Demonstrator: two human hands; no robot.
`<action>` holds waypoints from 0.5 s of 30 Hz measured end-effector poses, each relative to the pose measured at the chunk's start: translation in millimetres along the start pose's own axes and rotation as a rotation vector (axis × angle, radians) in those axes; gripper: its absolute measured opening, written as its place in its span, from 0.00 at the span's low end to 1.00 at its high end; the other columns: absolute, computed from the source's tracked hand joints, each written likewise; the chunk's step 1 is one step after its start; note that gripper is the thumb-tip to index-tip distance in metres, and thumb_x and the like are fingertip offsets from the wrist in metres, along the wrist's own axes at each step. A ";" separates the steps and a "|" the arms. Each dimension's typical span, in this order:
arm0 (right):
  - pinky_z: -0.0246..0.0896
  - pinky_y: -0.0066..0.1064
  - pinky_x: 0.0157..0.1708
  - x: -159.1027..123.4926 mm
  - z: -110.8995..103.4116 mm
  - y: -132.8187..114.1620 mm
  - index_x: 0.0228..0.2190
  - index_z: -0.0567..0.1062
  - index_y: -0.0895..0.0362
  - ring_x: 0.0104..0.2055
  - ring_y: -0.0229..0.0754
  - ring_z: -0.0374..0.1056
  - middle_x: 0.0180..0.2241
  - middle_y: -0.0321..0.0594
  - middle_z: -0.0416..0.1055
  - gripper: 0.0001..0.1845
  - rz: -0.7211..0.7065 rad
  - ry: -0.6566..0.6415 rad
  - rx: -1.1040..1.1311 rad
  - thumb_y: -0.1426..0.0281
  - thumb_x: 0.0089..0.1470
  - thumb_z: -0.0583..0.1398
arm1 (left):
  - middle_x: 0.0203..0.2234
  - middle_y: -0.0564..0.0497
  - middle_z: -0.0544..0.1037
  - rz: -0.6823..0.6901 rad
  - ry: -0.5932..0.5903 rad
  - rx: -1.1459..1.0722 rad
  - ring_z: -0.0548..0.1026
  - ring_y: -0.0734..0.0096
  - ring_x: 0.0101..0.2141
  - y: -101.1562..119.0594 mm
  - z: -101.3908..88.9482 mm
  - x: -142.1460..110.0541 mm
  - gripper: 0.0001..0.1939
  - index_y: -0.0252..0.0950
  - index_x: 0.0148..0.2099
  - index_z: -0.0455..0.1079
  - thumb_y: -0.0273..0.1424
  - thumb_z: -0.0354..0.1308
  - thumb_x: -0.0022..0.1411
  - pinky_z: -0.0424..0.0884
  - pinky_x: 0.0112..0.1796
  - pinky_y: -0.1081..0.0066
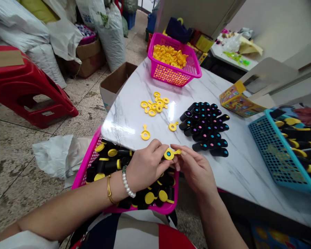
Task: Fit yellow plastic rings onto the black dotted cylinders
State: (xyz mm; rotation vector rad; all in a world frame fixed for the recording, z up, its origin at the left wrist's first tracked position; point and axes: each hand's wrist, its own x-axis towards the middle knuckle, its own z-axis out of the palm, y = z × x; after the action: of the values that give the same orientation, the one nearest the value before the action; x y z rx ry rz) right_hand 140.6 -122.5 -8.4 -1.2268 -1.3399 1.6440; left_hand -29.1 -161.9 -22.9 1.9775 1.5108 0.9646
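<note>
My left hand is closed round a yellow flip cap with a blue centre, seated on a black tube mostly hidden by my fingers. My right hand pinches the cap's small tab, which points to the right. Beneath both hands a pink basket holds many black tubes with yellow caps. Ahead on the table lie loose yellow caps, with single ones nearer me. To the right stands a cluster of uncapped black tubes with blue, pink and purple tops.
A pink basket of yellow caps stands on the white table. At the right is a teal basket of capped tubes, behind it a yellow printed box. A red stool and a cardboard box stand left.
</note>
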 end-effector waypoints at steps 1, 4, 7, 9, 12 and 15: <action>0.61 0.28 0.28 -1.8 -2.4 0.4 0.43 0.77 0.55 0.26 0.34 0.63 0.28 0.37 0.69 0.14 -0.002 -0.011 0.038 0.65 0.57 0.58 | 0.41 0.47 0.69 0.010 -0.007 0.028 0.71 0.68 0.40 -0.1 0.4 -0.3 0.16 0.36 0.52 0.65 0.37 0.49 0.66 0.71 0.40 0.69; 0.61 0.29 0.29 0.6 -9.8 -2.1 0.42 0.78 0.54 0.27 0.35 0.64 0.30 0.38 0.69 0.13 -0.012 -0.049 0.036 0.66 0.55 0.59 | 0.41 0.47 0.69 0.025 -0.013 0.062 0.71 0.68 0.40 -3.1 -0.9 0.4 0.16 0.37 0.53 0.64 0.37 0.49 0.66 0.71 0.40 0.70; 0.55 0.25 0.21 14.1 -12.9 -11.3 0.40 0.78 0.57 0.22 0.31 0.59 0.25 0.34 0.66 0.14 0.047 -0.141 -0.019 0.66 0.51 0.63 | 0.36 0.50 0.70 0.013 -0.041 0.026 0.71 0.71 0.36 -7.6 -4.3 3.4 0.14 0.38 0.50 0.66 0.36 0.52 0.65 0.69 0.37 0.72; 0.46 0.22 0.16 25.7 -10.9 -19.4 0.40 0.75 0.57 0.17 0.28 0.53 0.19 0.28 0.61 0.16 0.158 -0.255 -0.025 0.65 0.49 0.65 | 0.31 0.52 0.70 0.001 -0.075 0.001 0.70 0.73 0.32 -9.8 -6.5 6.2 0.11 0.39 0.47 0.69 0.36 0.54 0.63 0.67 0.33 0.74; 0.39 0.19 0.13 39.3 -3.5 -28.9 0.38 0.68 0.56 0.14 0.26 0.47 0.15 0.23 0.58 0.17 0.302 -0.401 -0.058 0.65 0.48 0.66 | 0.27 0.54 0.70 -0.014 -0.109 -0.023 0.69 0.74 0.29 -11.4 -7.8 10.0 0.09 0.40 0.44 0.71 0.36 0.57 0.62 0.63 0.31 0.75; 0.40 0.18 0.13 42.5 2.7 -31.1 0.37 0.64 0.55 0.14 0.26 0.48 0.16 0.23 0.60 0.17 0.329 -0.413 -0.119 0.65 0.48 0.65 | 0.28 0.54 0.72 -0.028 -0.124 -0.026 0.70 0.73 0.30 -11.8 -6.7 12.8 0.10 0.39 0.43 0.72 0.36 0.58 0.61 0.63 0.31 0.74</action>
State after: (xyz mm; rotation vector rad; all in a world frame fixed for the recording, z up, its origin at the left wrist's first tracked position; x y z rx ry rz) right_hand 122.4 -77.1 11.3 -1.2733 -1.5613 2.1664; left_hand -39.8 -146.6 -24.0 1.9547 1.4467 0.8298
